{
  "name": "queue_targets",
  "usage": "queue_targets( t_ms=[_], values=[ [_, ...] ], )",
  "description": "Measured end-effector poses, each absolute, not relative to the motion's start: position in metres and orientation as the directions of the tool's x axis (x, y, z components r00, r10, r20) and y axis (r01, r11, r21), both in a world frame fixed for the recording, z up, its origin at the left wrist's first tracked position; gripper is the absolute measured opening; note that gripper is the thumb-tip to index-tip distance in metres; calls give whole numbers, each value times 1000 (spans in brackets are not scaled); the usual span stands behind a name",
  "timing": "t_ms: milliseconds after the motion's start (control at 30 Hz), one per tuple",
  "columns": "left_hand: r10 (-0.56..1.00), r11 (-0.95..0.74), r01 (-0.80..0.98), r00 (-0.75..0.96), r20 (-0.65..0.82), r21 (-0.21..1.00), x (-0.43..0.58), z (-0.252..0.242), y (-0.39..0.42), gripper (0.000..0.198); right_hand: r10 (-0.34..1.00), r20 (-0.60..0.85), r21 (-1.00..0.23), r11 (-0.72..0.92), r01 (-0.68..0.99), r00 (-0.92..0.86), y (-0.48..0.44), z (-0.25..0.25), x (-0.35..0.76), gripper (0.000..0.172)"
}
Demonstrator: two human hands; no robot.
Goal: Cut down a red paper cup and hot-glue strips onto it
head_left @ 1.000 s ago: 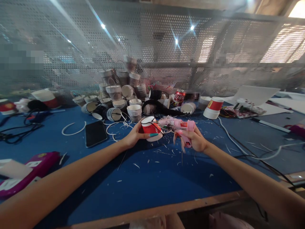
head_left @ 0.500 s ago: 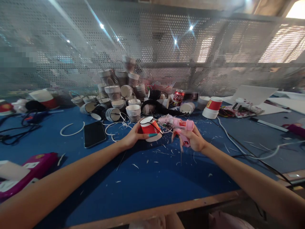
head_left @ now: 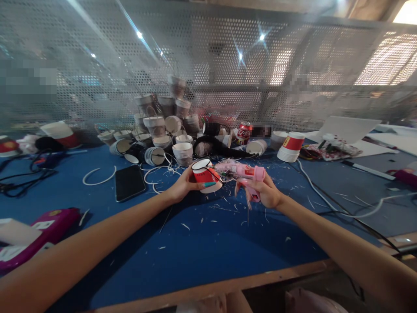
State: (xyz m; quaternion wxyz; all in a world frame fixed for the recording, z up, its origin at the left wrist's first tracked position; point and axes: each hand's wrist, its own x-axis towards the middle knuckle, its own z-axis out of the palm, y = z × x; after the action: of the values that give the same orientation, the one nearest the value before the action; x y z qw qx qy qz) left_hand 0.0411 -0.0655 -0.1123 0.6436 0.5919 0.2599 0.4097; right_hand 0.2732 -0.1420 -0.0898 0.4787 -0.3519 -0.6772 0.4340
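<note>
My left hand [head_left: 186, 186] is wrapped round a red paper cup [head_left: 205, 174] with a white rim, tilted toward the right above the blue table [head_left: 202, 243]. My right hand [head_left: 265, 191] grips a pink glue gun [head_left: 244, 171], its handle in my fist and its nozzle pointing left at the cup's side. Glue strings hang from the gun. The nozzle tip sits at or very near the cup wall.
A heap of paper cups [head_left: 163, 124] stands behind the hands against a perforated metal screen [head_left: 208, 65]. A black phone [head_left: 129, 182] lies at the left, a soda can [head_left: 244, 132] and a cup stack [head_left: 290, 148] further back. Cables, white strips and scraps litter the table; a magenta case [head_left: 42, 232] lies at the near left.
Hands, cup and glue gun keep nearly the same place; only a slight shift of the view.
</note>
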Motion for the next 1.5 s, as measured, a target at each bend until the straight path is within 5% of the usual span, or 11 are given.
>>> queue_targets(
  t_ms=[1267, 1400, 1500],
  values=[
    [847, -24, -203, 517, 128, 979, 41, -112, -65, 65, 874, 409, -897, 437, 57, -262, -136, -97, 274, 32],
    [838, -43, -194, 526, 141, 980, 41, -113, -64, 62, 875, 427, -859, 471, 199, -230, -137, -96, 275, 29],
    [844, -65, -193, 512, 157, 979, 43, -112, -65, 60, 858, 506, -657, 448, 606, -87, -140, -85, 273, 25]
  ],
)
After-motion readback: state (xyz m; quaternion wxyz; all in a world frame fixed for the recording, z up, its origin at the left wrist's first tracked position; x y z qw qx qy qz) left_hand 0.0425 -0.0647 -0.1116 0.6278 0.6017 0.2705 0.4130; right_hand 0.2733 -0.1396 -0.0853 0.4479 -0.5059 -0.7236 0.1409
